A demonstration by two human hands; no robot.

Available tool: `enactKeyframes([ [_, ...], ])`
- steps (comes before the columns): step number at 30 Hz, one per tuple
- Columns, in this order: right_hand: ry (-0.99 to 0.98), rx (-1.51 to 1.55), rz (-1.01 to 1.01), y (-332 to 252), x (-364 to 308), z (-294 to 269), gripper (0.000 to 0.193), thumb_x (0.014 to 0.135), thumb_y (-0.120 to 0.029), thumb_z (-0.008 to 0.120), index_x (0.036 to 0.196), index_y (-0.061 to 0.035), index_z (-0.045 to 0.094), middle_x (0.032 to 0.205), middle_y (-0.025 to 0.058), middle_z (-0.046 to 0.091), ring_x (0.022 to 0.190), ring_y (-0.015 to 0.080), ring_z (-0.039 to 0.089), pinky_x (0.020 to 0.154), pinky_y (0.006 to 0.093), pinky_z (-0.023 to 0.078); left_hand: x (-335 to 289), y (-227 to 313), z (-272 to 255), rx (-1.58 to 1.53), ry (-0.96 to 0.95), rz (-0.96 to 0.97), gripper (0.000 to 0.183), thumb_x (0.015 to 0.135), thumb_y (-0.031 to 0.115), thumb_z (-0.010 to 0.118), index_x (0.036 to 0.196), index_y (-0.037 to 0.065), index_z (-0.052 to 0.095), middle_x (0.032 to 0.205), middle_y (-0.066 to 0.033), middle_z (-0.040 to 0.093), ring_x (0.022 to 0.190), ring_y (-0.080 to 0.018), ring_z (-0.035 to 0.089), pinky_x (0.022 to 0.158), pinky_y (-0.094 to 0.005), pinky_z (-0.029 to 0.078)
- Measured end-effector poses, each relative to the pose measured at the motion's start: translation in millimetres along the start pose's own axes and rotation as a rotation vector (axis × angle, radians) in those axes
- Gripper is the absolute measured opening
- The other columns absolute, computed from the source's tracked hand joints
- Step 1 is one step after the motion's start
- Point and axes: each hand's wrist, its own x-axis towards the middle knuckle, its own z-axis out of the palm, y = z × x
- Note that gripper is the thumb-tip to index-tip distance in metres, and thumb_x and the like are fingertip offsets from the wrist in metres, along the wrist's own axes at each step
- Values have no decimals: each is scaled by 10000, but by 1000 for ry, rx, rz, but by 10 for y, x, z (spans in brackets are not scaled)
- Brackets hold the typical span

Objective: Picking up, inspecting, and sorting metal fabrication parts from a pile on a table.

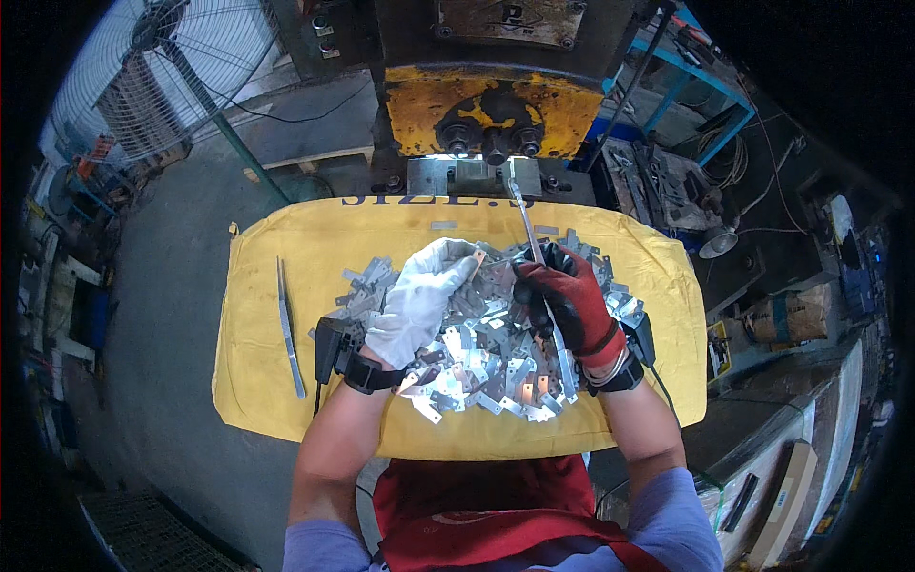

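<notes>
My left hand [417,297], in a white glove, pinches a small flat metal plate [478,256] with a hole between thumb and fingertips. My right hand [578,297], in a red and black glove, is closed around long metal tweezers [527,221]. Their tips point away from me, toward the press, and the rear end sticks out below the hand. Under and between both hands spreads a heap of small metal plates [486,362], shiny grey with a few coppery-looking ones. A second pair of tweezers [288,329] lies to the left of the heap.
A yellow cloth [253,296] covers the work surface. Beyond it stands a press with a worn yellow ram [410,110] above a metal die [434,178]. A fan [143,86] is at the far left. Tools lie on a bench [624,205] at the right.
</notes>
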Motion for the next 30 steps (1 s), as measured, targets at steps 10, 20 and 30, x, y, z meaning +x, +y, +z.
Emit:
enactKeyframes([
  [10, 34, 63, 65, -29, -7, 9, 149, 851, -121, 583, 912, 8, 625, 715, 36, 626, 546, 66, 563, 473, 189, 422, -15, 71, 11, 78, -76, 42, 178, 896, 123, 526, 1007, -3, 582, 917, -27, 609, 847, -92, 560, 743, -224, 450],
  [20, -25, -197, -71, 79, 45, -80, 178, 881, -152, 544, 892, 6, 623, 737, 50, 638, 558, 70, 567, 495, 189, 432, -16, 87, 5, 111, 42, -3, 202, 860, 171, 600, 965, -1, 615, 864, -30, 637, 739, -84, 574, 659, -232, 460],
  [30, -62, -105, -97, 60, 9, -54, 174, 874, -134, 547, 926, 7, 634, 780, 64, 644, 609, 91, 609, 539, 205, 473, -54, 115, 58, 176, -12, 118, 146, 842, 104, 613, 958, 15, 608, 834, -29, 644, 735, -68, 586, 651, -210, 469],
])
